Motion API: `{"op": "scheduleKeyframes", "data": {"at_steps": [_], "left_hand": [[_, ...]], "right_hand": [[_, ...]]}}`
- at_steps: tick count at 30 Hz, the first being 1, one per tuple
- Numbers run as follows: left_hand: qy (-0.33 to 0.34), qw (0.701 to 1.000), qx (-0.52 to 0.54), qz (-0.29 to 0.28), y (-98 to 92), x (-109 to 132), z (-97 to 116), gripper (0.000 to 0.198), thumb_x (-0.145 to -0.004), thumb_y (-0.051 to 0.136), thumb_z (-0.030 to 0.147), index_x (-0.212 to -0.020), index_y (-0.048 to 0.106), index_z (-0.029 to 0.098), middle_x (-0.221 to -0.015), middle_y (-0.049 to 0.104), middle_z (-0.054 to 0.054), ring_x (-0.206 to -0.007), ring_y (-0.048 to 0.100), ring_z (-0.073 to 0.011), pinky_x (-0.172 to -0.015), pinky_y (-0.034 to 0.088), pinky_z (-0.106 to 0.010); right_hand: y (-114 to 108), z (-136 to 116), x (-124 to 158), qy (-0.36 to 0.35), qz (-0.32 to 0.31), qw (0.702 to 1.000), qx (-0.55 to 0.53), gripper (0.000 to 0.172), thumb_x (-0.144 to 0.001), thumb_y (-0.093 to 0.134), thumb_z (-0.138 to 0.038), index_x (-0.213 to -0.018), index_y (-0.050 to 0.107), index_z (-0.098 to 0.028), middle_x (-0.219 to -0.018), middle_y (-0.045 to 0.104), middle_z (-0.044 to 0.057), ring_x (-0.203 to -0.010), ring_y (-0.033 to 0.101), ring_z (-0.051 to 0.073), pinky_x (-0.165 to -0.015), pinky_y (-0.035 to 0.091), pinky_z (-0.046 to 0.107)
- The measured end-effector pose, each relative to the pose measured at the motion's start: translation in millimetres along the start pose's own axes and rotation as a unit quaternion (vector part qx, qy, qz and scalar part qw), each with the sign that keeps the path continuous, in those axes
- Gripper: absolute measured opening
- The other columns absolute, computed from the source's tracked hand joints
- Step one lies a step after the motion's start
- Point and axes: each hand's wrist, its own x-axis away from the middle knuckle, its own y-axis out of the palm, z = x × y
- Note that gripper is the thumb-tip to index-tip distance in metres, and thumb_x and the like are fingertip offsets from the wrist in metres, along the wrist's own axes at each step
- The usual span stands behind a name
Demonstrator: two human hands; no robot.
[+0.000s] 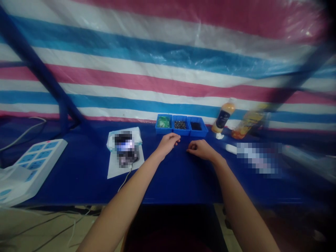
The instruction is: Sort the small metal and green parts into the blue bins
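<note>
Left hand (pixel 168 143) and right hand (pixel 202 149) loosely curled, empty, over blue desk (pixel 181 182); three blue bins (pixel 181 125) just ahead, row running crosswise, long axis left to right.

Blue bins (pixel 181 125) just beyond left hand (pixel 168 145), right hand (pixel 201 149)

Blue trays (pixel 181 132) sit before a pink, white and blue striped tarp (pixel 168 73).

A blue table (pixel 183 182) carries three blue bins (pixel 181 131), two bottles (pixel 223 119), white paper (pixel 113 171) and a power strip (pixel 39 162).
</note>
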Motion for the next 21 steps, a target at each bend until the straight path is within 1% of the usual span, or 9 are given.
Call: {"op": "scheduleKeyframes", "data": {"at_steps": [2,4,6,8,10,13,16,19,21], "left_hand": [[0.001,1.0,0.0,0.0,-0.1,0.1,-0.2,0.025,-0.08,0.063,0.043,-0.083,0.067,0.019,-0.09,0.069,-0.006,-0.072,0.058,-0.013,-0.061,0.04,-0.025],[0.004,1.0,-0.003,-0.002,-0.2,-0.1,-0.6,0.025,-0.081,0.063,0.044,-0.084,0.067,0.019,-0.09,0.069,-0.006,-0.072,0.058,-0.0133,-0.061,0.04,-0.025],[0.006,1.0,-0.007,-0.004,-0.3,-0.2,-0.8,0.025,-0.081,0.063,0.044,-0.084,0.067,0.019,-0.09,0.069,-0.006,-0.072,0.058,-0.0137,-0.061,0.041,-0.026],[0.005,1.0,-0.009,-0.004,-0.2,-0.3,-0.7,0.025,-0.08,0.063,0.043,-0.084,0.067,0.019,-0.09,0.069,-0.007,-0.073,0.058,-0.014,-0.061,0.041,-0.026],[0.005,1.0,-0.011,-0.005,0.1,-0.5,-0.7,0.025,-0.08,0.063,0.043,-0.084,0.067,0.019,-0.09,0.069,-0.007,-0.073,0.058,-0.0142,-0.062,0.041,-0.026],[0.008,1.0,-0.015,-0.008,0.5,-0.8,-1.1,0.026,-0.081,0.062,0.044,-0.085,0.067,0.019,-0.09,0.069,-0.007,-0.073,0.058,-0.0146,-0.062,0.041,-0.026],[0.018,0.999,-0.028,-0.007,0.7,-0.8,-2.2,0.026,-0.082,0.061,0.044,-0.085,0.067,0.019,-0.09,0.069,-0.007,-0.073,0.059,-0.0148,-0.063,0.043,-0.027],[0.035,0.997,-0.061,-0.007,0.6,-0.2,-3.6,0.026,-0.083,0.06,0.043,-0.088,0.067,0.018,-0.089,0.069,-0.007,-0.075,0.06,-0.0155,-0.067,0.044,-0.027],[0.052,0.995,-0.091,-0.009,0.7,0.2,-4.8,0.026,-0.083,0.06,0.041,-0.09,0.067,0.018,-0.087,0.069,-0.006,-0.076,0.061,-0.0158,-0.07,0.045,-0.028]], "right_hand": [[1.2,0.1,-0.8,-0.009,-0.005,1.0,0.002,0.011,-0.08,0.066,-0.03,-0.083,0.073,-0.022,-0.068,0.07,-0.001,-0.058,0.062,0.014,-0.059,0.043,0.026],[1.9,2.2,-2.2,-0.021,0.0,1.0,0.021,0.014,-0.083,0.063,-0.026,-0.091,0.074,-0.022,-0.073,0.072,0.001,-0.064,0.063,0.016,-0.063,0.045,0.028],[2.4,6.2,-4.2,-0.037,0.017,0.998,0.045,0.019,-0.086,0.06,-0.022,-0.097,0.074,-0.022,-0.085,0.074,0.004,-0.075,0.066,0.019,-0.073,0.047,0.03],[2.9,11.0,-6.2,-0.051,0.035,0.996,0.061,0.021,-0.087,0.058,-0.019,-0.1,0.075,-0.022,-0.096,0.073,0.007,-0.087,0.066,0.021,-0.083,0.048,0.033],[3.7,15.3,-7.7,-0.055,0.041,0.995,0.068,0.021,-0.088,0.058,-0.018,-0.099,0.075,-0.021,-0.099,0.072,0.008,-0.09,0.065,0.021,-0.087,0.047,0.033],[5.2,17.4,-8.5,-0.041,0.056,0.995,0.069,0.017,-0.087,0.061,-0.021,-0.097,0.075,-0.02,-0.095,0.07,0.008,-0.087,0.064,0.02,-0.083,0.047,0.032],[6.8,13.5,-8.4,-0.023,0.08,0.995,0.049,0.014,-0.086,0.063,-0.026,-0.092,0.074,-0.02,-0.09,0.07,0.007,-0.08,0.063,0.019,-0.077,0.047,0.031],[8.8,6.3,-8.5,0.004,0.102,0.995,-0.007,0.015,-0.083,0.067,-0.033,-0.088,0.074,-0.02,-0.078,0.071,0.003,-0.069,0.063,0.017,-0.07,0.047,0.029],[10.5,1.7,-9.2,0.017,0.123,0.991,-0.055,0.018,-0.079,0.07,-0.037,-0.085,0.073,-0.02,-0.074,0.071,0.002,-0.065,0.063,0.016,-0.066,0.047,0.028]]}}
